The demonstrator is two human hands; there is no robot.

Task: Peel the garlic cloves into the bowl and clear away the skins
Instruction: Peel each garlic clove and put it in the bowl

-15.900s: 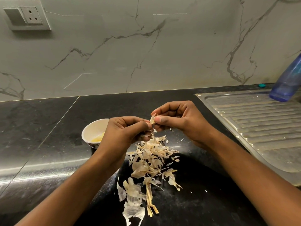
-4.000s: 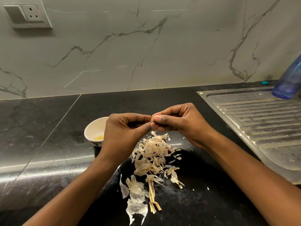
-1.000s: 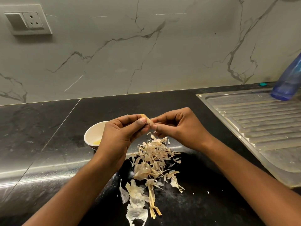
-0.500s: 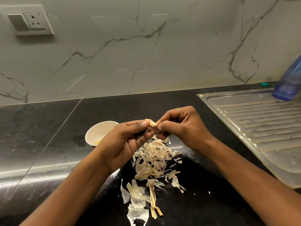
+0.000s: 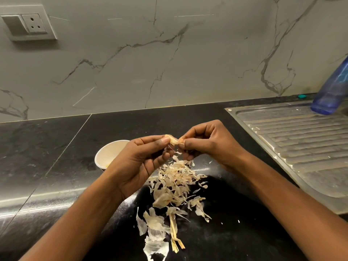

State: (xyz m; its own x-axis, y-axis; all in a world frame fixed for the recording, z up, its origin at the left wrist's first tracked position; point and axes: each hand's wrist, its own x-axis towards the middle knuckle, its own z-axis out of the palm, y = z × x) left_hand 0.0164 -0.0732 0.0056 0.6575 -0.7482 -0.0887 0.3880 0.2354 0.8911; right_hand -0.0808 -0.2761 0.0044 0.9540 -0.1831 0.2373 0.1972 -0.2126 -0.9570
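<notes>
A garlic clove (image 5: 172,142) is held above the counter (image 5: 56,157) between both hands; the left hand (image 5: 143,161) pinches one end with curled fingers, the right hand (image 5: 205,146) pinches the other at its loose skin. The skin is best peeled in short pulls over the skins (image 5: 175,183); the bare clove then goes into the bowl (image 5: 111,146) behind the left hand.

A white bowl (image 5: 109,153) and pale tan garlic skins (image 5: 173,185) lie on the black countertop (image 5: 47,157), below a grey-veined marble wall (image 5: 169,63), beside a blue bottle (image 5: 333,91).
</notes>
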